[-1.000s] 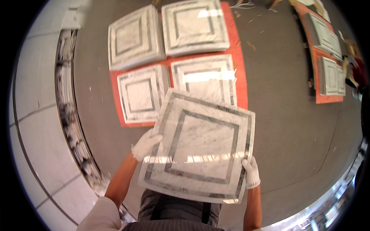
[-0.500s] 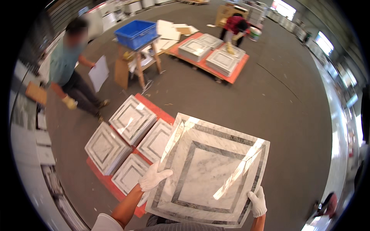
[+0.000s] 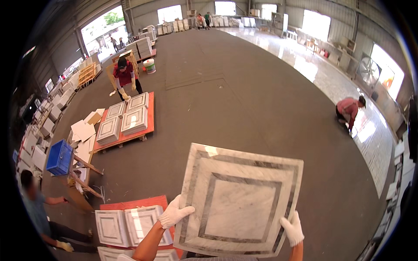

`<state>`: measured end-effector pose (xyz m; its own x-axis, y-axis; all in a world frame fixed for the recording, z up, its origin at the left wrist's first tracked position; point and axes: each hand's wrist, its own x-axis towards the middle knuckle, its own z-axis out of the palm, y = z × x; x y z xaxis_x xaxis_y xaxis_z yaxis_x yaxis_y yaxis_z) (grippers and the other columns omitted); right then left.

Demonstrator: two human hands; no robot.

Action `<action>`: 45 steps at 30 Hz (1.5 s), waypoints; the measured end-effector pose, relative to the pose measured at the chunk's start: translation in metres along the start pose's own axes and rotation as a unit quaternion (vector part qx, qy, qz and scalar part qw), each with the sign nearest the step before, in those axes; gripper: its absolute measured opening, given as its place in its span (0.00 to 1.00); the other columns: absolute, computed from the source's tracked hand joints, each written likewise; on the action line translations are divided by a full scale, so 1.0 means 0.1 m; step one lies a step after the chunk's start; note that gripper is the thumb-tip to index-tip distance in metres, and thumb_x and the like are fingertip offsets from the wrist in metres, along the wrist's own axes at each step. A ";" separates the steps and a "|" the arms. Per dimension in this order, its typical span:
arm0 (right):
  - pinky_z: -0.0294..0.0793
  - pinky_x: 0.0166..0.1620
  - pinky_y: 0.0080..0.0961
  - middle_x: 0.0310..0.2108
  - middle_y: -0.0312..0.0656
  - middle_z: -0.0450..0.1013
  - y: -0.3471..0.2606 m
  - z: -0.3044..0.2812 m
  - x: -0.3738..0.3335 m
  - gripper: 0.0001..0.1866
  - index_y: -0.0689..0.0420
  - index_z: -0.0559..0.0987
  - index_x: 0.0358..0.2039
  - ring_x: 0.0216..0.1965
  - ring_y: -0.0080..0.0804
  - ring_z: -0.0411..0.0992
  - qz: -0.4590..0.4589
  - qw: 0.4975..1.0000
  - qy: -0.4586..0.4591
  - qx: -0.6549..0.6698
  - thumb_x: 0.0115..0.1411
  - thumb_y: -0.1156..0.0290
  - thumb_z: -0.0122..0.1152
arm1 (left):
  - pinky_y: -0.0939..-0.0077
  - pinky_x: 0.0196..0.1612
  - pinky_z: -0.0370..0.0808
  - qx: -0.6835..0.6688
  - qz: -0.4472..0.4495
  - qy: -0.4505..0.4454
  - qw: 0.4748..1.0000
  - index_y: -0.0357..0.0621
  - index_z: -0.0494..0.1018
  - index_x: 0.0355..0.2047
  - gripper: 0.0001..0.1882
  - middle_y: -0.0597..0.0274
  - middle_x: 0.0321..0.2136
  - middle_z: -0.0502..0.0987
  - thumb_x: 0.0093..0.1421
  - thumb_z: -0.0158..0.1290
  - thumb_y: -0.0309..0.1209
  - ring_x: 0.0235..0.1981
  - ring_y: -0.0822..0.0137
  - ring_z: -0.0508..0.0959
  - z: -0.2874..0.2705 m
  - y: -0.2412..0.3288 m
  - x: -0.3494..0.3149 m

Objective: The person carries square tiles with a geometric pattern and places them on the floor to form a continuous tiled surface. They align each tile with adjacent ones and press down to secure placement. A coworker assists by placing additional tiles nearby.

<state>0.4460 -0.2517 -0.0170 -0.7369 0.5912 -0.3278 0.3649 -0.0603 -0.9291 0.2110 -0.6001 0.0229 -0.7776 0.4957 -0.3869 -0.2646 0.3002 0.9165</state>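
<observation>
A square marble tile (image 3: 241, 209), pale with grey veined inlaid bands, is held up in front of me between both hands. My left hand (image 3: 175, 212), in a white knit glove, grips its left edge with the thumb over the face. Around the lower right edge closes my right hand (image 3: 292, 228), gloved the same way, thumb also on the face. The fingers behind the tile are hidden. Left of my forearm, stacks of matching tiles (image 3: 112, 227) lie on a red pallet (image 3: 148, 202).
A person (image 3: 41, 209) stands at lower left beside a blue crate (image 3: 60, 157) on a wooden stand. Farther off, another person (image 3: 125, 78) bends over tile stacks on an orange-red pallet (image 3: 150, 114). At right a person (image 3: 349, 111) crouches by a shiny tiled floor (image 3: 370, 143).
My view has swung right and up, so the pallets and workers appear farther left. The tile stays in both hands. The crouching person at right now shows more fully.
</observation>
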 end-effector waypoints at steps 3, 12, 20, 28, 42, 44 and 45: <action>0.70 0.42 0.23 0.36 0.39 0.71 -0.41 -0.43 0.04 0.16 0.64 0.70 0.43 0.37 0.23 0.68 0.086 0.993 0.074 0.002 0.53 0.76 0.57 | 0.72 0.54 0.69 0.048 0.014 -0.074 0.996 0.34 0.63 0.57 0.32 0.56 0.48 0.73 0.56 0.60 0.36 0.49 0.69 0.72 0.63 0.17 0.69; 0.71 0.44 0.25 0.39 0.40 0.72 -0.38 -1.28 1.55 0.17 0.63 0.69 0.46 0.38 0.25 0.70 0.061 0.948 0.250 0.186 0.55 0.76 0.57 | 0.70 0.54 0.69 0.143 0.032 -0.231 0.962 0.34 0.63 0.57 0.31 0.59 0.47 0.74 0.57 0.59 0.34 0.47 0.70 0.73 1.70 1.37 2.97; 0.69 0.41 0.23 0.35 0.36 0.72 -0.41 -1.51 2.51 0.13 0.61 0.70 0.40 0.36 0.21 0.67 0.087 0.910 0.384 0.132 0.56 0.74 0.60 | 0.69 0.55 0.69 0.078 0.011 -0.314 0.946 0.33 0.61 0.59 0.32 0.60 0.50 0.73 0.57 0.59 0.32 0.50 0.69 0.72 2.53 1.65 4.62; 0.67 0.42 0.21 0.34 0.33 0.68 -0.73 -2.40 3.76 0.11 0.61 0.70 0.41 0.36 0.20 0.64 0.072 0.840 0.522 0.130 0.59 0.75 0.56 | 0.73 0.49 0.70 0.076 0.038 -0.379 0.921 0.34 0.66 0.50 0.22 0.63 0.41 0.73 0.57 0.56 0.31 0.41 0.73 0.71 4.27 2.31 6.51; 0.67 0.42 0.22 0.36 0.33 0.68 -0.87 -5.30 6.55 0.11 0.59 0.71 0.43 0.37 0.19 0.65 0.082 0.826 0.537 0.151 0.60 0.72 0.56 | 0.77 0.44 0.70 0.069 0.105 -0.324 0.938 0.36 0.68 0.44 0.16 0.66 0.36 0.73 0.59 0.55 0.32 0.37 0.76 0.70 7.47 3.49 8.94; 0.67 0.42 0.22 0.35 0.33 0.69 -1.07 -5.87 7.06 0.11 0.59 0.71 0.42 0.36 0.19 0.65 0.050 0.838 0.512 0.182 0.60 0.72 0.57 | 0.76 0.45 0.69 0.045 0.117 -0.306 0.944 0.36 0.68 0.44 0.16 0.65 0.37 0.73 0.60 0.55 0.32 0.38 0.76 0.70 7.85 3.70 9.26; 0.68 0.42 0.23 0.35 0.33 0.69 -1.09 -6.10 7.30 0.11 0.60 0.71 0.42 0.36 0.19 0.65 0.051 0.840 0.507 0.188 0.60 0.72 0.57 | 0.76 0.45 0.69 0.041 0.111 -0.297 0.947 0.36 0.68 0.44 0.16 0.65 0.37 0.73 0.60 0.54 0.32 0.38 0.75 0.70 8.01 3.79 9.40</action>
<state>0.2150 0.6770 -0.0511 0.2198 0.9371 -0.2710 0.0507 -0.2884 -0.9562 -0.1637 0.6325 -0.0756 -0.3441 0.9181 -0.1969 -0.0670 0.1852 0.9804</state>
